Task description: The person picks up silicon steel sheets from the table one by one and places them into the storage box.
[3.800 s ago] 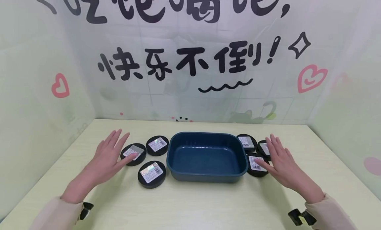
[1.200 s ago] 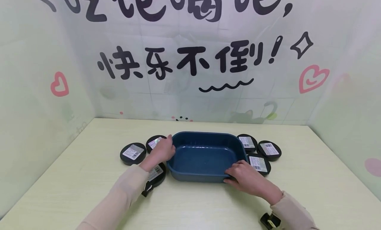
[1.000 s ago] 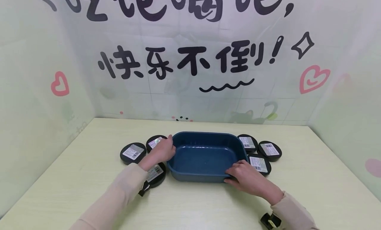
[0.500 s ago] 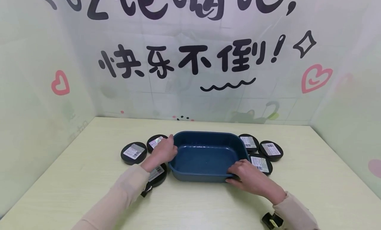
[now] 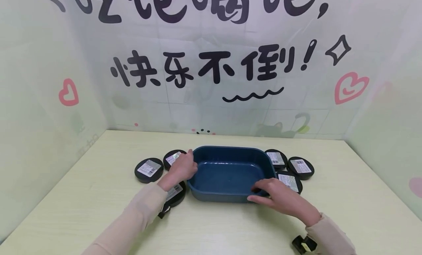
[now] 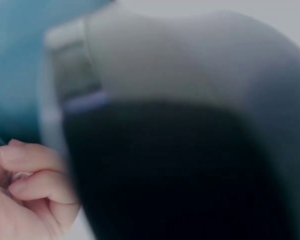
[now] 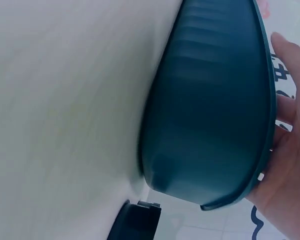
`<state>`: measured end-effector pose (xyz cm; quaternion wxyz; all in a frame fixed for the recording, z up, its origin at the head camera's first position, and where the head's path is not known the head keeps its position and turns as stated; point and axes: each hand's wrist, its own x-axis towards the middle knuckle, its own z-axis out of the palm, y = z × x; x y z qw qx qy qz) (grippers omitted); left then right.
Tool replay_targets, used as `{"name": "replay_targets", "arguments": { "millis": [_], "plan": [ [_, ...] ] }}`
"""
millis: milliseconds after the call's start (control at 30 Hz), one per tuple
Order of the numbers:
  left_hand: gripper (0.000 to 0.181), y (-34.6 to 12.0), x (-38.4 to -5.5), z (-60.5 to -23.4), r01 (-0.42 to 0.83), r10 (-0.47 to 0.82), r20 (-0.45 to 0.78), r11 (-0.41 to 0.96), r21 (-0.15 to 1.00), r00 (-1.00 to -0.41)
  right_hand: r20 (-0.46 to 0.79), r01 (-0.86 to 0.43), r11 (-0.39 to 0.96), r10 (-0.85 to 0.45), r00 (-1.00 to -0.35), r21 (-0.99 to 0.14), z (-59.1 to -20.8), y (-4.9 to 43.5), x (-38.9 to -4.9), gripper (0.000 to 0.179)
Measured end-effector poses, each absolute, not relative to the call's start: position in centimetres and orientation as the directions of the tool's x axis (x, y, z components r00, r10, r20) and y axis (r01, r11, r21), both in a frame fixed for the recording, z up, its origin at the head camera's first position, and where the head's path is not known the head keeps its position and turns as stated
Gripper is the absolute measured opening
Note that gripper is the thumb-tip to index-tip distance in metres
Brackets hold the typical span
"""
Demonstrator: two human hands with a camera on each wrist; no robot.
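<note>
A dark blue rectangular basin (image 5: 230, 150) stands on the table between the hands. My left hand (image 5: 182, 167) grips its left rim; in the left wrist view that hand (image 6: 35, 185) shows curled fingers at the basin's blue side (image 6: 15, 70). At the front right corner is my right hand (image 5: 281, 197), its fingers over the rim and thumb spread outside. The right wrist view shows this hand's thumb (image 7: 287, 52) held off the basin's outer wall (image 7: 210, 110). Flat round black tins with labels lie left (image 5: 149, 170) and right (image 5: 300, 167) of the basin.
Another labelled tin (image 5: 176, 194) is partly hidden under the left forearm, and one (image 5: 173, 158) behind the left hand. Two more, a rear tin (image 5: 276, 158) and a front tin (image 5: 290, 181), sit close by the basin's right side. A printed wall (image 5: 211, 112) closes off the table's back.
Both hands came from hovering over the tins to the basin's rim. In the last half second the right thumb and fingers have spread apart at the corner; the left hand has kept its grip.
</note>
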<state>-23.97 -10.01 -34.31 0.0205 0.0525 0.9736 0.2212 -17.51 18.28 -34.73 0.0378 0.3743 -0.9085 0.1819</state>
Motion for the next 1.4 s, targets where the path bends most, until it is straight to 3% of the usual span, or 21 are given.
{"name": "replay_targets", "arguments": {
  "millis": [167,400,633,800,1133,1400],
  "plan": [
    [0.050,-10.0,-24.0,-34.3,0.090,0.106,-0.014,0.901,0.424,-0.994,0.250,-0.691,0.656,-0.645,-0.722,-0.303,-34.3,18.9,-17.5,0.027],
    [0.049,-9.9,-23.9,-34.4,0.081,0.093,-0.007,0.901,0.425,-0.996,0.425,-0.751,0.624,-0.632,-0.648,-0.217,-33.6,20.3,-18.2,0.008],
    [0.050,-9.8,-23.9,-34.3,0.059,0.071,-0.013,0.907,0.417,-0.997,0.514,-0.734,0.667,-0.587,-0.625,-0.130,-32.9,22.3,-18.5,0.010],
    [0.050,-9.7,-23.9,-34.4,0.054,0.065,-0.014,0.912,0.406,-0.998,0.518,-0.696,0.707,-0.552,-0.654,-0.127,-33.0,23.6,-18.7,0.012],
    [0.050,-9.6,-23.9,-34.4,0.037,0.054,-0.031,0.908,0.416,-0.998,0.397,-0.572,0.796,-0.469,-0.789,-0.196,-34.7,24.8,-19.1,0.024],
    [0.049,-9.7,-23.8,-34.3,0.052,0.064,-0.014,0.906,0.420,-0.998,0.370,-0.552,0.814,-0.464,-0.805,-0.179,-35.5,25.8,-20.1,0.027]
  ]
}}
